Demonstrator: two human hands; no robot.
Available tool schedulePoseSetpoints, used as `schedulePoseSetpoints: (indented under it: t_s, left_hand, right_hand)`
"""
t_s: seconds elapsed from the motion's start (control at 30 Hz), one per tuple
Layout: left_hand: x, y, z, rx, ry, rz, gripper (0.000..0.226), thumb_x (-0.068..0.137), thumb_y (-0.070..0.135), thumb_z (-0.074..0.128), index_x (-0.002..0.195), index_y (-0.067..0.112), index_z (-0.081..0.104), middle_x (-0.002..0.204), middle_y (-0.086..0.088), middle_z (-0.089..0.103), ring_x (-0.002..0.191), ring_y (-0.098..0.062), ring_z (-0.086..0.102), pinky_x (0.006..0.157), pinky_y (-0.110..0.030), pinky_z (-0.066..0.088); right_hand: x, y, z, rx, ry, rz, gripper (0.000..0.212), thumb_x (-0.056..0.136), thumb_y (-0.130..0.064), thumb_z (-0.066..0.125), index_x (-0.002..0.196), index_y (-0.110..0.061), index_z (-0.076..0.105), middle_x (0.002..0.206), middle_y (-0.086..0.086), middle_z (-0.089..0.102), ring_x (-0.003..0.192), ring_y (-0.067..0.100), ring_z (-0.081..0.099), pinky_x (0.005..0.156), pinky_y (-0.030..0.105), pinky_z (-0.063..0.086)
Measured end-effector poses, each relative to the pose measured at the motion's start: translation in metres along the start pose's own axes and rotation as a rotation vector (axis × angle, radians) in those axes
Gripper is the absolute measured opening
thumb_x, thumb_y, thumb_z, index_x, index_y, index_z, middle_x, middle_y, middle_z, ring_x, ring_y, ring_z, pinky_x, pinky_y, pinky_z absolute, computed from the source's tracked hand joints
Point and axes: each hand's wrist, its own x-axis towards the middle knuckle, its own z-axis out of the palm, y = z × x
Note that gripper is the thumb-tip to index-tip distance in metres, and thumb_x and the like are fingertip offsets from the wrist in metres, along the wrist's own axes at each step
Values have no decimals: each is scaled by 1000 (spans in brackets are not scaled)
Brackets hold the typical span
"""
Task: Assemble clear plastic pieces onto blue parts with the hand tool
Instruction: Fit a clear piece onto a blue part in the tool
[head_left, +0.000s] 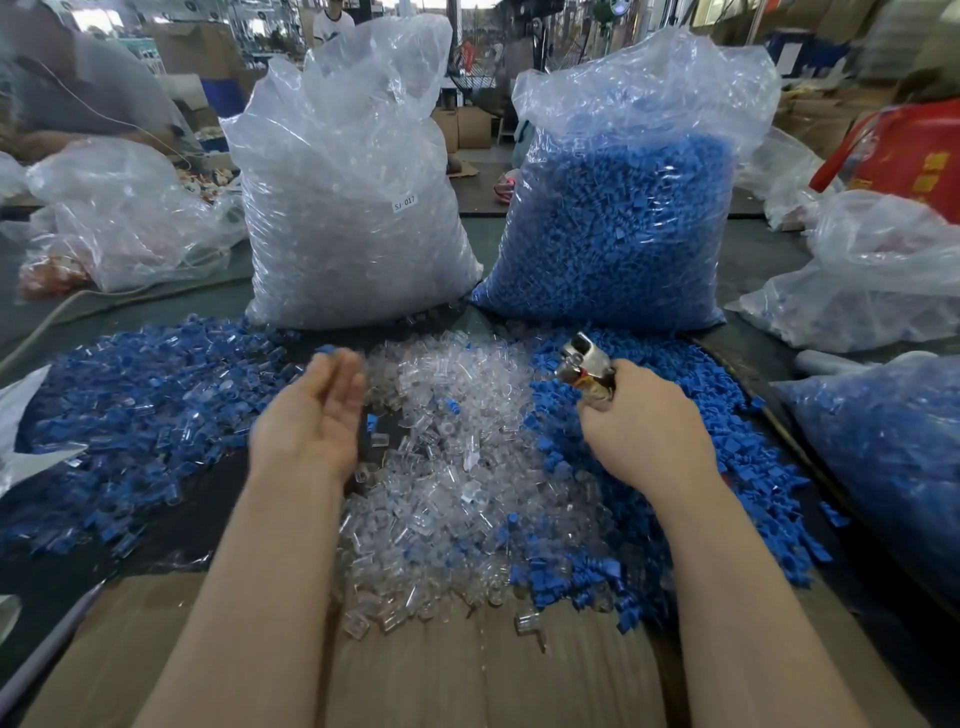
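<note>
Bags of clear pieces (353, 208) and blue parts (618, 228) behind piles; right hand (641, 415) grips tool (587, 366).

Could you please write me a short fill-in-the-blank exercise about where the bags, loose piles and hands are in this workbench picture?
1. The right hand grips the metal ____.
2. The bag of clear pieces stands to the ____ of the bag of blue parts.
3. The left hand is ____, palm showing, with a blue part at its fingertips.
4. Between the two hands lies the loose pile of ____ pieces.

Missing words: hand tool; left; open; clear
</note>
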Motion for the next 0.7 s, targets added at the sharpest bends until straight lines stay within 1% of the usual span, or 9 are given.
schedulePoseSetpoints:
  t_s: [0.1,0.2,0.27,0.33,0.4,0.47,0.57,0.63,0.7]
  left_hand:
    - [11,20,-18,-255,170,-2,21,97,8,57,117,4,61,89,-7,75,75,-10,75,63,-20,59]
    - [17,31,-32,-464,272,32,26,103,11,47,124,2,59,100,-8,73,84,-10,74,53,-18,56]
    - [18,34,-36,-578,330,68,30,105,16,44,126,1,59,102,-10,72,88,-11,74,52,-20,56]
    - [16,35,-36,-662,336,108,32,106,19,41,126,2,60,101,-10,71,91,-14,73,63,-21,59]
    - [15,35,-35,-648,287,142,31,106,16,37,125,5,60,99,-7,70,94,-12,72,73,-21,59]
    - [15,34,-33,-477,220,149,25,104,11,41,121,10,59,94,-1,71,80,-6,72,68,-18,57]
    - [13,23,-22,10,85,110,19,98,8,52,113,13,63,84,5,71,64,-1,66,62,-14,51]
    - [8,13,-12,371,-23,110,12,95,10,59,102,14,67,80,5,73,62,-2,64,61,-18,49]
    - [2,1,-6,766,-151,180,9,90,13,66,96,19,70,85,4,74,72,-7,64,64,-23,48]
  right_hand:
    - [1,7,3,-70,-13,112,23,91,-30,54,76,-22,39,74,0,51,62,17,47,49,30,28]
    - [0,12,4,-137,-26,181,24,90,-29,55,74,-21,38,74,2,51,61,18,48,48,28,28]
    - [0,13,4,-174,-44,200,25,90,-28,56,73,-20,39,74,2,51,60,18,47,47,27,28]
    - [-1,14,4,-187,-69,194,24,88,-27,57,74,-20,40,74,2,51,60,18,47,47,27,28]
    - [-1,14,4,-178,-83,168,22,87,-25,58,74,-19,41,73,2,51,60,18,47,48,27,29]
    - [-1,14,7,-175,-78,136,21,86,-24,58,74,-19,41,73,1,49,62,20,47,50,28,30]
    - [0,13,10,-179,-60,116,21,86,-26,57,75,-20,40,73,0,46,61,20,43,51,29,28]
    - [0,14,10,-187,-71,115,15,86,-25,57,81,-18,44,73,0,46,60,19,43,50,29,27]
    - [1,16,10,-197,-102,109,13,84,-23,57,83,-19,45,72,0,46,60,17,43,49,29,27]
